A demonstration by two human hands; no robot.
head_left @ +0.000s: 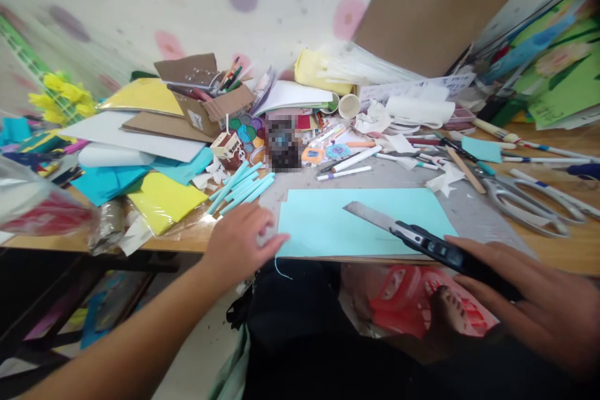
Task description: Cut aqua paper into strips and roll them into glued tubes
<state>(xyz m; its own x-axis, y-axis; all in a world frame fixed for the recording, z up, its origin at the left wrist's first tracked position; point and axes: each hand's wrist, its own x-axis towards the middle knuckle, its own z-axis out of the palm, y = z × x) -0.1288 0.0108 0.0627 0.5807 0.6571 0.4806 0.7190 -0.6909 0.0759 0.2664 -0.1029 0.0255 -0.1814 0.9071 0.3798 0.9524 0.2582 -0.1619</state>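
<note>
flatly, steel-bladed knife (412,234) over smooth paper (328,222)

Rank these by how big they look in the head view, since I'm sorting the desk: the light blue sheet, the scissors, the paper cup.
1. light blue sheet, largest by far.
2. scissors, clearly smaller, though they lie about as near the camera.
3. paper cup, smallest; it lies farther back, which shrinks it somewhat.

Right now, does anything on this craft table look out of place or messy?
Yes. The light blue paper sheet juts slightly past the wooden table's front edge. The right hand holds a black utility knife, blade extended over the sheet. Torn white paper scraps lie scattered behind it.
</note>
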